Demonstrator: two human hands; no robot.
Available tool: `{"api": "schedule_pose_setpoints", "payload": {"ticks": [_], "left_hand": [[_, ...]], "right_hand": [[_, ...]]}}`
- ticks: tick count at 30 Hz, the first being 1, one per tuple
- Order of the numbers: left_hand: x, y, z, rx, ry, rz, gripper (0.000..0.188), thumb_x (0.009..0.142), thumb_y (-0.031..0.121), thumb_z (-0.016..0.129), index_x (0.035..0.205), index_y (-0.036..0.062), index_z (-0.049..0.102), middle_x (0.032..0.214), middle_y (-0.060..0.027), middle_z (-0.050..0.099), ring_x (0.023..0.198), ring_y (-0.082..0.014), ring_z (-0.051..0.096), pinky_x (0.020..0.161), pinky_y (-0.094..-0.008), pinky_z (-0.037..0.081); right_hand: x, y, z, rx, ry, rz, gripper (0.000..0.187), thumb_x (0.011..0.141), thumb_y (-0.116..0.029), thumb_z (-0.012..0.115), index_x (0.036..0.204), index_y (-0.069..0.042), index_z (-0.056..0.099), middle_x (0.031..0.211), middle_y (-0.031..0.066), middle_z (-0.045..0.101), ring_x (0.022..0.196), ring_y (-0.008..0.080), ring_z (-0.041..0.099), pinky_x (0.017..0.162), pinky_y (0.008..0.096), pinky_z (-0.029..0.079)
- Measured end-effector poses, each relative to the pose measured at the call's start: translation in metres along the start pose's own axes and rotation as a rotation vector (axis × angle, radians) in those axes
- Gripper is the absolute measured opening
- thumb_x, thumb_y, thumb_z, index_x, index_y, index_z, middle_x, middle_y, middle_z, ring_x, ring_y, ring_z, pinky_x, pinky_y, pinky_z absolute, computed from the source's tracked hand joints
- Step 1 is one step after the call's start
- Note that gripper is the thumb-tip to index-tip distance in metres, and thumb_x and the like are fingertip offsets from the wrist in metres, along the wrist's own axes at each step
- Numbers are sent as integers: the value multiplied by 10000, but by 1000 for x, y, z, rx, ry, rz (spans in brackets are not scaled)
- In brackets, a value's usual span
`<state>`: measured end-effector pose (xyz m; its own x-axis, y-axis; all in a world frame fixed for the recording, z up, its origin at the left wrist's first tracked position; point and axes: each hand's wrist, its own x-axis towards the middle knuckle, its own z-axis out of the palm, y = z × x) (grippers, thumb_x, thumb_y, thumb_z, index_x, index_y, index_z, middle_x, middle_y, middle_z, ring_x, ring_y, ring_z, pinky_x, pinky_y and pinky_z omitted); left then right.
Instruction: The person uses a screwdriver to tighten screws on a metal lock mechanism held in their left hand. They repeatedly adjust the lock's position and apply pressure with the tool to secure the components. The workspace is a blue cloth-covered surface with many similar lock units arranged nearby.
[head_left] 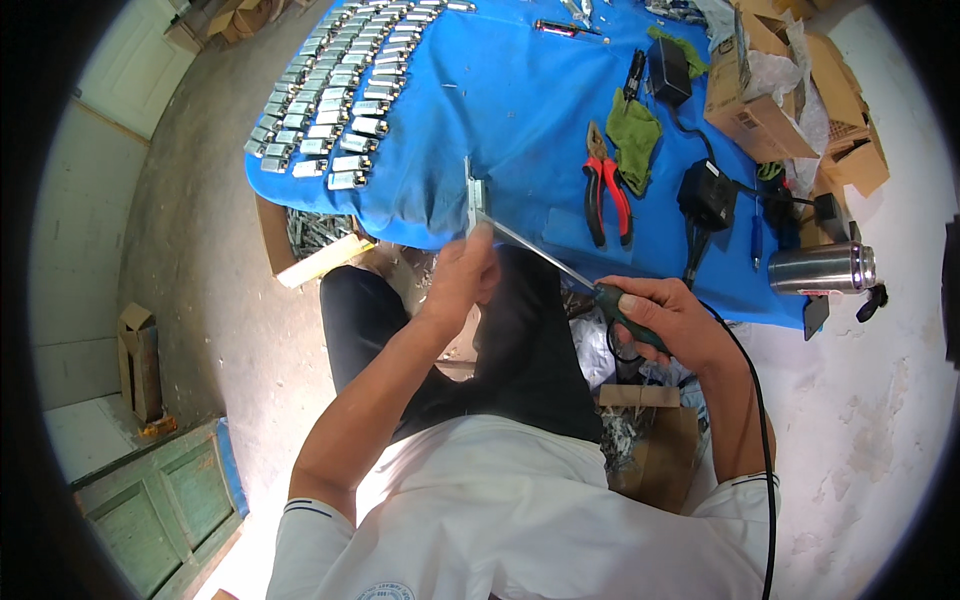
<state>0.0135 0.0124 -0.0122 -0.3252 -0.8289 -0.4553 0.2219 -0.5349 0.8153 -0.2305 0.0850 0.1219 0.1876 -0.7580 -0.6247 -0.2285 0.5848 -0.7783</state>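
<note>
Head view: left hand pinches a small metal part at the near edge of the blue-covered table. Right hand is wrapped round a green-handled corded driver, shaft tip at the part; exact contact unclear. Rows of metal pieces far left, red-black pliers right, steel flask farther right.

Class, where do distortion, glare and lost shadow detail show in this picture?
In the head view, black closes in around the fisheye rim, where the pale door slants; glare bleaches the floor at lower left and streaks the steel flask; the black trousers show little detail.
</note>
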Motion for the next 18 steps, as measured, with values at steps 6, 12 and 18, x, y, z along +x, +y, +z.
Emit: {"api": "schedule_pose_setpoints", "payload": {"ticks": [6, 12, 18], "left_hand": [[-1, 8, -12, -270, -56, -51, 507, 950, 560, 501, 711, 134, 366, 610, -6, 346, 511, -125, 276, 518, -261, 262], [3, 3, -11, -332, -33, -48, 534, 964, 574, 468, 663, 158, 322, 569, -7, 318, 496, -130, 272, 498, -275, 257], [3, 4, -5, -305, 42, 1, 554, 965, 559, 482, 623, 180, 265, 520, 11, 270, 468, -125, 254, 490, -287, 272]], "right_hand": [[16, 23, -6, 318, -105, 54, 461, 988, -239, 553, 1374, 8, 501, 794, 59, 627, 495, 59, 518, 384, 189, 378], [19, 37, 12, 325, -48, 31, 413, 994, -206, 549, 1362, -19, 527, 802, 63, 635, 514, 78, 552, 408, 187, 407], [13, 23, 17, 156, 9, -27, 398, 997, -213, 554, 1354, -37, 550, 782, 43, 628, 518, 62, 534, 405, 191, 372]]}}
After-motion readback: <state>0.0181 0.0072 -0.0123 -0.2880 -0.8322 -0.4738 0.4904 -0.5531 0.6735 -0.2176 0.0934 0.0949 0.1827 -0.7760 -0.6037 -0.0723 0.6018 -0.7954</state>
